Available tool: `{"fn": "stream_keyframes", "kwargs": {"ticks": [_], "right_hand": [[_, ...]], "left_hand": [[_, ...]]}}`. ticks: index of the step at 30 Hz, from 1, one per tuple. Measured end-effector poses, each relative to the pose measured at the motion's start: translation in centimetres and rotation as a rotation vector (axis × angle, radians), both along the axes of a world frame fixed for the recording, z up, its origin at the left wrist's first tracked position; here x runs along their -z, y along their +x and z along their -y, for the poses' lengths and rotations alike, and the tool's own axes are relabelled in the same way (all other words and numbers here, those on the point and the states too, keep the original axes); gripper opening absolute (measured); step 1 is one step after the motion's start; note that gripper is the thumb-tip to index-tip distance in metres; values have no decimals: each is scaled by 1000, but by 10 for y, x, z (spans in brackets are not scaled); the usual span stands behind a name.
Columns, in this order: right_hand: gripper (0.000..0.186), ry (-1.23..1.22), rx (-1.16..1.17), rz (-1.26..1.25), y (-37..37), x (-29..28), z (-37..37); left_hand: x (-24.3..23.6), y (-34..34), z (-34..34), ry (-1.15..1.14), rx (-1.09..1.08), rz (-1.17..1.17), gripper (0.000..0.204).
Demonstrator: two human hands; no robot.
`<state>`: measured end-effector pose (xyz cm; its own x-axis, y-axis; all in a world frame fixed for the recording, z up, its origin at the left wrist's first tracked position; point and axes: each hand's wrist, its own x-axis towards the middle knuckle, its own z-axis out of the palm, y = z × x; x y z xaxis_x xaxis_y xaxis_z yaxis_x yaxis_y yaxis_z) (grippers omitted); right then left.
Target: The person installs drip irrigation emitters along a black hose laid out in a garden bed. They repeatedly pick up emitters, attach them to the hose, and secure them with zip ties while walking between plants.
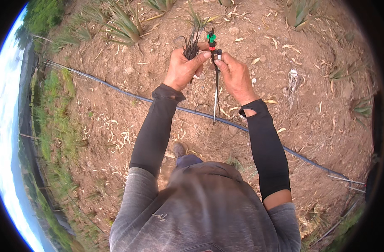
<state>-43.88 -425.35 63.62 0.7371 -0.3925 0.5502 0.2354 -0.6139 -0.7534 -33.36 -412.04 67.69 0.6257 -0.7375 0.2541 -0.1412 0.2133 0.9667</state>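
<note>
My left hand (180,70) is closed around a bundle of thin dark strips (191,49) that fan out above the fingers. Its thumb reaches to the upright micro-sprinkler (211,38), which has a green head and a red ring. Beside it, my right hand (236,80) pinches the fitting just below the head, where a small black-and-white connector (219,56) shows. A thin black tube hangs from there along a pale stake (215,110) that meets the soil by the hose. Some fingertips of both hands are hidden behind the fitting.
A dark irrigation hose (141,98) crosses the dry soil from upper left to lower right. Spiky aloe-like plants (127,27) grow at the far side, others at the right. My shoe (180,149) stands on the near side of the hose. Dry leaves litter the ground.
</note>
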Motion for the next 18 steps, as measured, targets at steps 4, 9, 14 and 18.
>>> {"fn": "stream_keyframes", "kwargs": {"ticks": [4, 9, 14, 18], "right_hand": [[15, 12, -51, -4, -3, -4, -3], [14, 29, -60, -54, -7, -9, -7], [15, -2, -68, -83, -7, -9, -8], [18, 30, -138, -75, -6, -6, -7]], "left_hand": [[-10, 12, -2, 15, 174, -50, 28], [-21, 16, -3, 98, 190, 80, 18], [-21, 27, -6, 117, 310, 40, 29], [-22, 36, -7, 118, 409, -21, 35]]}}
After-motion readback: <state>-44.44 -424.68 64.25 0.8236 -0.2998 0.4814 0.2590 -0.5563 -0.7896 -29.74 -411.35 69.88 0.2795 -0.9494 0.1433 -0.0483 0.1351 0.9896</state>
